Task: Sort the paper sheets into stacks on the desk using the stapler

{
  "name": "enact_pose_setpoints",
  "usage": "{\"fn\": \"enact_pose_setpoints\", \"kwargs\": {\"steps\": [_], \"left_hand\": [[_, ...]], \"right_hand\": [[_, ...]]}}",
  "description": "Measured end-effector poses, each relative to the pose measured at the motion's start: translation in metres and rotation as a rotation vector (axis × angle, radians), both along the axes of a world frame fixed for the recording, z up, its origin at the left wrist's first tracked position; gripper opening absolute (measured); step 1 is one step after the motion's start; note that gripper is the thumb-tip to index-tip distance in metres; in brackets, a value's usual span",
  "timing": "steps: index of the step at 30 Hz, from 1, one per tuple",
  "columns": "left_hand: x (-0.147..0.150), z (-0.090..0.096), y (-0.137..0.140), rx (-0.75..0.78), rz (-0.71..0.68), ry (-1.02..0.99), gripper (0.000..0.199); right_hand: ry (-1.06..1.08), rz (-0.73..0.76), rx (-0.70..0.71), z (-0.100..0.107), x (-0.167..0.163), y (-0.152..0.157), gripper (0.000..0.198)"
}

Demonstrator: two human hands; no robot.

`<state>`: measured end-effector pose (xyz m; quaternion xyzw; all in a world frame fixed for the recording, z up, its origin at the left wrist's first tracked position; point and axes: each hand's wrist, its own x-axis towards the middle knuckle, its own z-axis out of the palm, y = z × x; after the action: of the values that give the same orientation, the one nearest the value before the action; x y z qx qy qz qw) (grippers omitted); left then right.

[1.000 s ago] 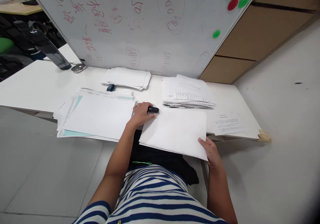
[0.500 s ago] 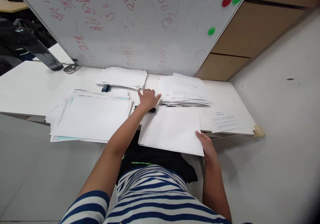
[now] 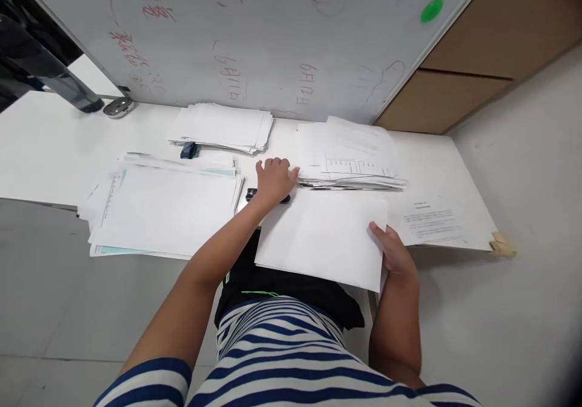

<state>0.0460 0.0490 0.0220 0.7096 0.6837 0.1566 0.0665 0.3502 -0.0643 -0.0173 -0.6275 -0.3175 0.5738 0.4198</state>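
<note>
Your right hand (image 3: 393,250) pinches the white sheets (image 3: 322,240) overhanging the desk's (image 3: 448,167) front edge; your left hand (image 3: 275,182), fingers spread, covers the black stapler (image 3: 286,199), apparently for stapling, which calls for steady, aligned edges.

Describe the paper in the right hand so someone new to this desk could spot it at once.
Start at the whiteboard behind the white desk. Come straight down to the desk's front edge, where the right hand grips the white paper by its right side. Unlike the printed sheet to its right, its upper face looks blank.
</note>
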Motion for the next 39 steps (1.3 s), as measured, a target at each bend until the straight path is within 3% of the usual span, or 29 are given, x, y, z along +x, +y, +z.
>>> {"fn": "enact_pose_setpoints", "kwargs": {"steps": [4, 10, 26, 34, 39], "left_hand": [[0.005, 0.0, 0.0, -0.014, -0.011, 0.094, 0.039], [0.012, 0.002, -0.001, -0.045, -0.066, 0.188, 0.044], [0.004, 0.001, 0.007, -0.213, -0.105, 0.093, 0.05], [-0.002, 0.004, 0.008, -0.128, -0.089, -0.048, 0.046], [-0.013, 0.024, -0.005, 0.202, -0.034, -0.243, 0.043]], "right_hand": [[-0.08, 0.011, -0.125, 0.004, 0.003, 0.007, 0.039], [-0.123, -0.008, -0.141, 0.004, 0.004, 0.006, 0.04], [-0.098, 0.033, -0.153, 0.01, -0.001, 0.009, 0.034], [-0.06, 0.038, -0.125, 0.012, -0.004, 0.01, 0.033], [-0.039, 0.027, -0.078, 0.013, -0.007, 0.009, 0.033]]}}
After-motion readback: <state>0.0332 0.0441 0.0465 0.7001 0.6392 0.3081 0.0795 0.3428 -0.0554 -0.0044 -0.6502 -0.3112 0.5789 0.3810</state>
